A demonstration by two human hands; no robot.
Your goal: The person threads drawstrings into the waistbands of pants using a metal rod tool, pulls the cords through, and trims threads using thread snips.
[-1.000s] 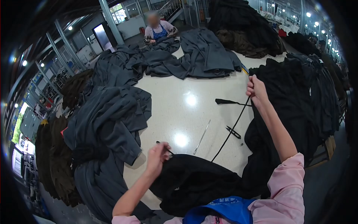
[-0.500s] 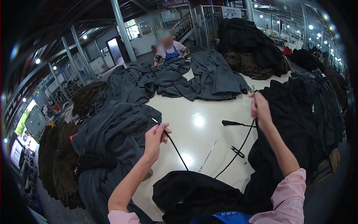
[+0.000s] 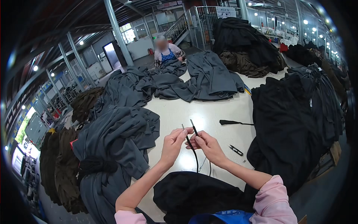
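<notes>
My left hand point(image 3: 173, 145) pinches one end of a black cord point(image 3: 195, 156), its metal tip sticking up past the fingers. Close beside it, my right hand point(image 3: 207, 146) pinches the other end, which also has a metal tip. Both cord lengths hang down to a black garment point(image 3: 197, 194) bunched at the table's near edge. Behind my hands lies a thin metal rod point(image 3: 202, 164), partly hidden. To the right, black thread snips point(image 3: 236, 150) rest on the white table point(image 3: 175, 112), with a flat black strip point(image 3: 231, 122) above them.
Grey garments point(image 3: 112, 138) are heaped on the left and grey trousers point(image 3: 212, 76) at the far side. Black garments point(image 3: 279, 123) cover the right. A person point(image 3: 166, 52) in a blue apron sits across the table. Brown garments point(image 3: 69, 168) hang at the left edge.
My hands were wide apart with the cord ends and have come together over the middle of the table. The right hand moved left and down.
</notes>
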